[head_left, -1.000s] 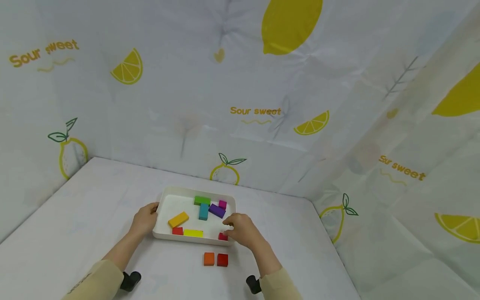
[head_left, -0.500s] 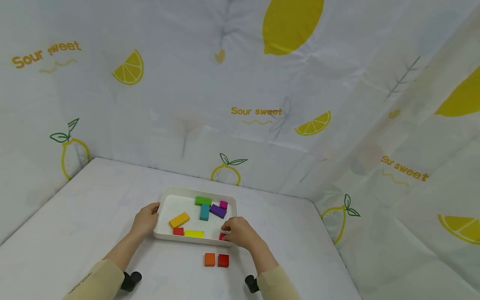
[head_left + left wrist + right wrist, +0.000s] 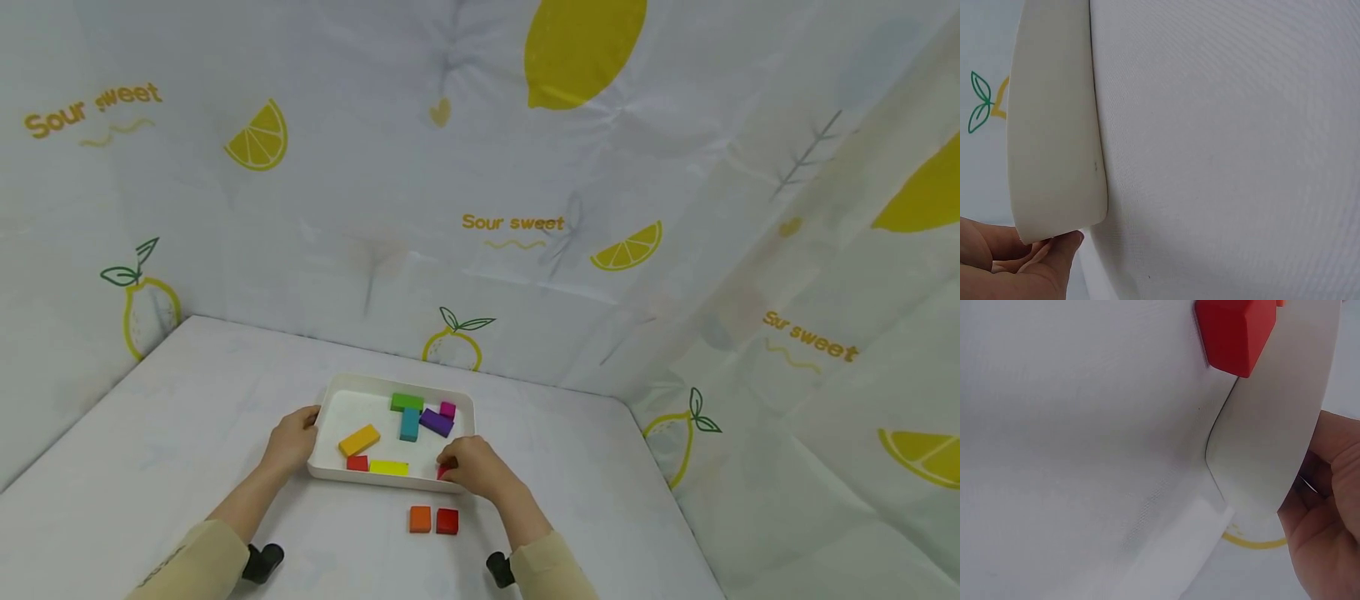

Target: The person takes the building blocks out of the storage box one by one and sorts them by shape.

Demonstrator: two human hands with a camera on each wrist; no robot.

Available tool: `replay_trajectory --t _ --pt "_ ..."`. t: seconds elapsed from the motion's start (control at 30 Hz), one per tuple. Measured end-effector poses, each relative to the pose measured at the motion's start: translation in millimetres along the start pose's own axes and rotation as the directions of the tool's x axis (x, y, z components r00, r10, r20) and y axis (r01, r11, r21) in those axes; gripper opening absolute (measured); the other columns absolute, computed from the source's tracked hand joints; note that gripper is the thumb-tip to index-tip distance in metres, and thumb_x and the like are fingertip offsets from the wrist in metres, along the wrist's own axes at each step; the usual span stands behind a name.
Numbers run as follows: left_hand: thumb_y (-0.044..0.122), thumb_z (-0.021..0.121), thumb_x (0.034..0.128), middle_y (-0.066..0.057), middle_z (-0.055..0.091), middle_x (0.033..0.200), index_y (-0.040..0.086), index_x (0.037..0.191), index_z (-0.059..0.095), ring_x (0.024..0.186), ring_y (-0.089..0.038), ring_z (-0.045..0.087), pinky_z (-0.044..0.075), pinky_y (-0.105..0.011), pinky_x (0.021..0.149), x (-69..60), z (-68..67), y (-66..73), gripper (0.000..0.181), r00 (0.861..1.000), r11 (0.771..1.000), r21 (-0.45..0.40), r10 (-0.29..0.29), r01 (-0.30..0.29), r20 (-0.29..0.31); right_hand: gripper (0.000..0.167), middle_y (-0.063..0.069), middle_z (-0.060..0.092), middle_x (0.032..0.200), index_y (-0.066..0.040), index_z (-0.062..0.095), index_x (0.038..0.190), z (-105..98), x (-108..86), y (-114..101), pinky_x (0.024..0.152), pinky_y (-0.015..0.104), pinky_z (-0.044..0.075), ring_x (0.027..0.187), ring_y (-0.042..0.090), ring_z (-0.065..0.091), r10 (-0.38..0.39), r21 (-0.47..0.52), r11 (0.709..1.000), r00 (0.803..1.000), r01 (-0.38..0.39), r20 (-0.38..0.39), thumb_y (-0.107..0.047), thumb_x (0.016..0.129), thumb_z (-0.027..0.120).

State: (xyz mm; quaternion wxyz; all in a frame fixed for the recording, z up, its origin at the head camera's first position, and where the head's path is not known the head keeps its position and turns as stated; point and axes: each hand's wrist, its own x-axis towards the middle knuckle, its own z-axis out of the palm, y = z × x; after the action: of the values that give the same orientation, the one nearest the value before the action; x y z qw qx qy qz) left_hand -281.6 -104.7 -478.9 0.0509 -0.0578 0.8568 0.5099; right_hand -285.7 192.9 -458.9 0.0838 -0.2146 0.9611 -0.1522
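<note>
A shallow white tray lies on the table in the head view. At its left side my left hand holds the edge; in the left wrist view its thumb and fingers meet at the tray's corner. My right hand reaches over the right front corner and pinches a red block, mostly hidden by the fingers. Inside the tray lie a yellow-orange block, another red block, a yellow block, a teal block, a green block, a purple block and a magenta block.
In front of the tray, an orange block and a darker red block sit side by side on the white table. A curtain printed with lemons hangs behind and to the right.
My right hand has lowered slightly leftward over the red block in the corner, and its fingers have closed in on it. The left hand stays at the tray's edge.
</note>
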Motion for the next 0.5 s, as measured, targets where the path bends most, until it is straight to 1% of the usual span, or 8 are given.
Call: replay_trajectory --t 0.17,0.4,0.5 --pt "0.004 0.030 0.0995 -0.035 0.039 0.149 -0.013 0.147 0.032 0.141 -0.051 0.035 0.033 -0.060 0.117 1.2 0.5 -0.3 0.050 1.000 1.000 -0.003 0.000 0.000 0.001 0.025 0.001 0.076 0.096 -0.008 0.076 0.109 1.5 2.8 -1.1 0.077 0.017 0.058 0.077 0.005 0.058 -0.009 -0.013 1.000 1.000 0.009 -0.016 -0.015 0.085 0.076" --pt "0.004 0.031 0.0998 -0.036 0.039 0.149 -0.013 0.147 0.031 0.141 -0.051 0.035 0.032 -0.061 0.117 1.7 0.3 0.0 0.050 1.000 1.000 -0.016 0.005 -0.005 0.006 0.026 0.000 0.074 0.098 -0.011 0.075 0.113 5.3 10.4 -5.7 0.080 0.018 0.058 0.079 0.005 0.057 0.026 -0.016 1.000 0.999 -0.026 -0.021 -0.016 0.087 0.074" --pt "0.004 0.031 0.0999 -0.036 0.039 0.149 -0.013 0.147 0.031 0.141 -0.051 0.035 0.032 -0.061 0.117 1.0 0.3 0.7 0.050 1.000 1.000 -0.015 0.006 -0.005 0.006 0.026 0.000 0.074 0.099 -0.011 0.075 0.113 7.7 15.1 -6.6 0.079 0.017 0.058 0.080 0.005 0.057 0.022 -0.024 0.999 0.999 -0.023 -0.034 -0.015 0.088 0.074"
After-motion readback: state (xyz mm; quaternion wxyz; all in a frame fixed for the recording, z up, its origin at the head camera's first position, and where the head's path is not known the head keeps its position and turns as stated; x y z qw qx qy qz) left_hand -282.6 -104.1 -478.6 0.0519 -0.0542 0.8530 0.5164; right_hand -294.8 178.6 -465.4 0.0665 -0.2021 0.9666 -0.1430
